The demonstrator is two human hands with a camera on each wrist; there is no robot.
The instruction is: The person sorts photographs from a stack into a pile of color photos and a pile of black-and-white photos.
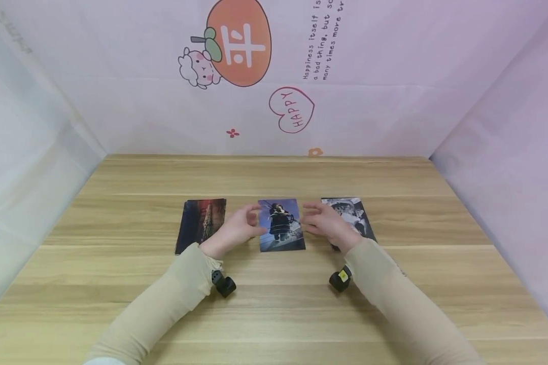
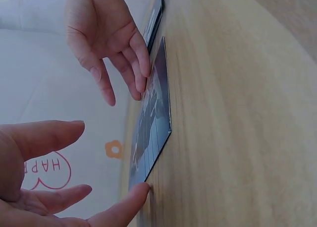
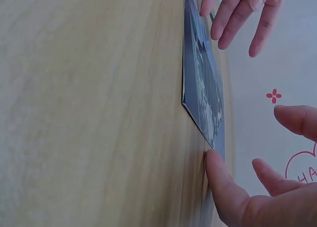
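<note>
A picture card [image 1: 280, 228] with a dark-robed figure on a blue-violet ground lies flat between both hands. My left hand [image 1: 239, 226] is at its left side, fingers spread and slightly bent, with nothing in its grasp. In the left wrist view, one fingertip [image 2: 141, 190] is right by the card's edge; contact is hard to tell. My right hand [image 1: 327, 223] is at the card's right side, fingers apart and likewise holding nothing. Beneath that hand is a black-and-white picture card pile [image 1: 361, 218], partly covered. A dark red picture card pile [image 1: 201, 225] sits beside the left hand.
The wooden table [image 1: 274, 314] carries all the cards in one row. Behind it rises a white printed backdrop [image 1: 370, 111], with white cloth sides at left and right. Small black wrist cameras [image 1: 225, 285] hang under both sleeves.
</note>
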